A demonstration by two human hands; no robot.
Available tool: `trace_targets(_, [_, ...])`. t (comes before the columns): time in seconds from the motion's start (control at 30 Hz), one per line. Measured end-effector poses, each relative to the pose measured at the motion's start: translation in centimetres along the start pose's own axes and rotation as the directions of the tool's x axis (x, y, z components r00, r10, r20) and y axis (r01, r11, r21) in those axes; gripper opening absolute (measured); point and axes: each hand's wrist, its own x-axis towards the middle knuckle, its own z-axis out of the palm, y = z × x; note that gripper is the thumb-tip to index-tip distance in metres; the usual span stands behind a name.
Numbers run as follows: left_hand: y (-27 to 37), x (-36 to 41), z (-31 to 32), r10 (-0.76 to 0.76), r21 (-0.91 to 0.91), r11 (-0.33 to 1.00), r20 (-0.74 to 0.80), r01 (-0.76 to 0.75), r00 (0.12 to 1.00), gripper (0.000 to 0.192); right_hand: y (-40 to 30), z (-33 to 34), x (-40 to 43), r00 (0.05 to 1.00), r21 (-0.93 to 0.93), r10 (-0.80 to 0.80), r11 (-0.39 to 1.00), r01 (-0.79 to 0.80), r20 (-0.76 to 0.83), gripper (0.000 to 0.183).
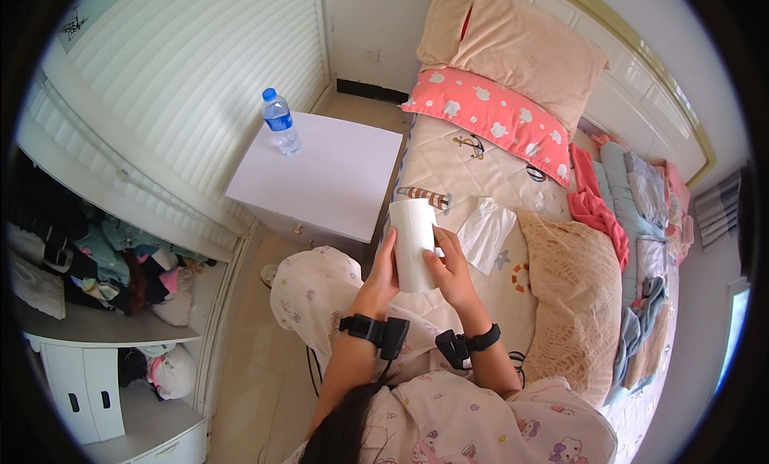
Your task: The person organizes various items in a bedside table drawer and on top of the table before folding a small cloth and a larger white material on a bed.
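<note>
A white paper roll (414,242) is held upright in front of my lap, slightly tilted. My left hand (382,275) grips its left side, thumb along the paper. On the other side my right hand (453,269) presses the roll with bent fingers, partly hidden behind it. Just right of the roll, a flattened white plastic wrapper (488,233) lies on the quilted mattress cover (438,152). A black strapped device sits on each wrist.
To the left stands a white nightstand (324,176) with a blue-capped water bottle (279,123). Pillows (510,37), a tan textured cushion (571,302) and folded clothes (646,206) lie on the bed. An open wardrobe (108,332) full of clothes is at far left.
</note>
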Motion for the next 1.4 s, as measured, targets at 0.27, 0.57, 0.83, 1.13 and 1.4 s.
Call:
trace_targets(0.27, [0.4,-0.4,0.9,0.058,0.093,0.994,0.017,-0.059,0.998,0.061,-1.4,0.1,-0.1,1.0,-0.21,-0.007,0.978,0.006,-0.001,0.075])
trace_targets(0.57, [-0.6,0.6,-0.8,0.019,0.052,0.998,0.004,-0.019,1.0,0.065,-0.7,0.1,-0.4,0.985,0.205,0.131,0.967,-0.152,0.109,0.073])
trace_targets(0.83, [-0.6,1.0,-1.6,0.047,-0.017,0.999,-0.013,-0.047,0.999,0.067,-1.7,0.2,0.1,0.989,-0.163,-0.144,0.977,0.134,-0.046,0.062])
trace_targets(1.13, [0.3,0.0,0.6,0.148,0.069,0.987,0.003,-0.148,0.989,0.065,-2.4,0.6,-0.1,0.997,-0.366,-0.059,0.93,0.035,-0.054,0.078])
trace_targets(1.4, [0.1,0.1,0.1,0.047,0.026,0.998,0.053,-0.048,0.997,0.068,-1.9,-0.1,-0.2,0.988,0.167,0.137,0.975,-0.148,0.076,0.076])
